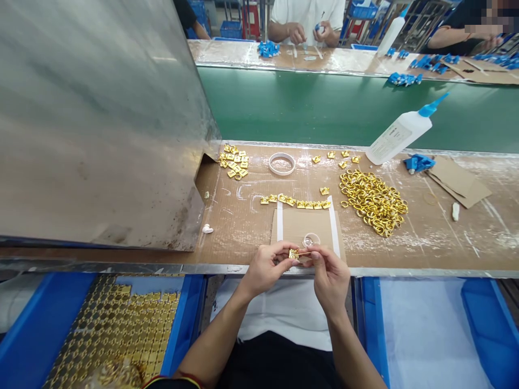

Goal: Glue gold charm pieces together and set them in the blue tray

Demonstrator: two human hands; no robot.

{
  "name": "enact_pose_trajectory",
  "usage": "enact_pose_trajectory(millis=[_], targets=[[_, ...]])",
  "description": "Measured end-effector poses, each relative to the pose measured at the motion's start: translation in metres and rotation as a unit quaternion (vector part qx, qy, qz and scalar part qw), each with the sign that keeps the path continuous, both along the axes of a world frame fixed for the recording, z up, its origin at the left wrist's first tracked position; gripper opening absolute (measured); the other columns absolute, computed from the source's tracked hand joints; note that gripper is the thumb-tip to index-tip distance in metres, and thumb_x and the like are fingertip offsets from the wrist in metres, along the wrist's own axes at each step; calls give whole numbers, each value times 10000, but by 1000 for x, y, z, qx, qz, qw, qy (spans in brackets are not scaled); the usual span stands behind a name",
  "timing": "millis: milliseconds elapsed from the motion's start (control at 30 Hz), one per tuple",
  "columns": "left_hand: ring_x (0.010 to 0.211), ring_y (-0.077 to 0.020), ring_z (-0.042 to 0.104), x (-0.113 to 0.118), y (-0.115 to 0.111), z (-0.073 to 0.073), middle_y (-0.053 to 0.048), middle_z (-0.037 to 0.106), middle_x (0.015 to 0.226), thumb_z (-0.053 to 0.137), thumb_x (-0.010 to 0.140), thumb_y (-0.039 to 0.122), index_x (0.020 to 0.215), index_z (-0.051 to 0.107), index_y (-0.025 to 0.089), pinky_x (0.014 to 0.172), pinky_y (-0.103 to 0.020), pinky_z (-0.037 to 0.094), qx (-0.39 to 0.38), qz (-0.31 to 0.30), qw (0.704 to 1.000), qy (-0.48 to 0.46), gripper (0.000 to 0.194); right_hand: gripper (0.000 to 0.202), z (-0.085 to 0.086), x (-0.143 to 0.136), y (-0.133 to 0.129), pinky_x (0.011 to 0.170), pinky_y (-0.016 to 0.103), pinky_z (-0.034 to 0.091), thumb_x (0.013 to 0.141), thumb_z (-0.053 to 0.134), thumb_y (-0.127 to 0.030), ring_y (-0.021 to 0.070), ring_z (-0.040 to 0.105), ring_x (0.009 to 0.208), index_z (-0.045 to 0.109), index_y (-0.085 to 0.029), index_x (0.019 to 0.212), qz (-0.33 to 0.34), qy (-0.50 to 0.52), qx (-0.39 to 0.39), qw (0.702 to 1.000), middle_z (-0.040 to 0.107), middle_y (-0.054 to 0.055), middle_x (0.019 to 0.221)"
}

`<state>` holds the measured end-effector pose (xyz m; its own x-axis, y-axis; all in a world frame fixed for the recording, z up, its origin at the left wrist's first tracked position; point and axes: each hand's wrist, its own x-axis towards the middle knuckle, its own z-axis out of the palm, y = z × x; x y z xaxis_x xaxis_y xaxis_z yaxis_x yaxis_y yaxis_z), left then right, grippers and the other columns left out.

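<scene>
My left hand pinches a small gold piece above the front edge of the cardboard pad. Close on its right, my right hand has thumb and fingers closed on a thin stick whose tip meets the gold piece. Just behind the fingers lies a small clear round dish. A row of gold pieces runs along the pad's back edge. To the right is a heap of gold rings.
A metal housing fills the left. Farther back are a white tape ring, a bottle and a green belt. Blue bins with gold pieces and white lining flank my lap. People sit opposite.
</scene>
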<state>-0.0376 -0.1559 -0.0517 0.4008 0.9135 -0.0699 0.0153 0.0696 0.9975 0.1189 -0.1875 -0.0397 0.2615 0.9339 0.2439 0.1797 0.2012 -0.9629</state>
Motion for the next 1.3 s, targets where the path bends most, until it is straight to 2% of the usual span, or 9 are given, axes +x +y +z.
enact_pose_trajectory(millis=[267,533,700,967,1133,1300], targets=[[680,-157,682,0,0,-1,-41,736,772,693,884,333,1058,728,152,639,-241,530,5,-1,1000,-1,254,173,0,2,0,548,223,584,1002,563,-214,124,702,564,725,-239,946,-2,-57,21,998,786,17,868],[625,-137,637,0,0,-1,-20,701,722,693,882,337,1048,730,148,607,-235,508,10,0,1000,8,255,172,3,2,1,523,218,579,997,556,-206,128,705,550,715,-233,937,-3,-71,32,997,783,15,845],[665,-150,659,1,0,3,-29,717,748,692,880,338,1057,732,152,621,-238,518,3,-2,1000,8,260,172,4,2,1,522,235,577,1000,552,-215,136,693,535,711,-228,935,-4,-86,41,995,768,16,807],[691,-157,689,1,1,6,-34,745,774,693,877,303,1047,733,155,641,-238,539,4,-2,1000,-1,230,199,4,2,1,561,255,580,1005,530,-179,162,724,643,714,-243,963,4,-126,75,989,781,36,871],[698,-162,701,1,1,7,-36,754,787,692,880,309,1054,732,158,651,-244,549,0,-1,1000,-6,234,210,4,3,1,578,240,569,992,541,-133,134,693,602,713,-252,978,10,-131,78,988,778,17,878],[734,-173,712,1,1,9,-58,769,836,683,876,299,1055,730,147,672,-253,550,-7,-2,1000,-11,239,200,5,2,1,578,245,577,1006,534,-176,172,747,719,717,-248,974,7,-127,76,989,780,29,862]])
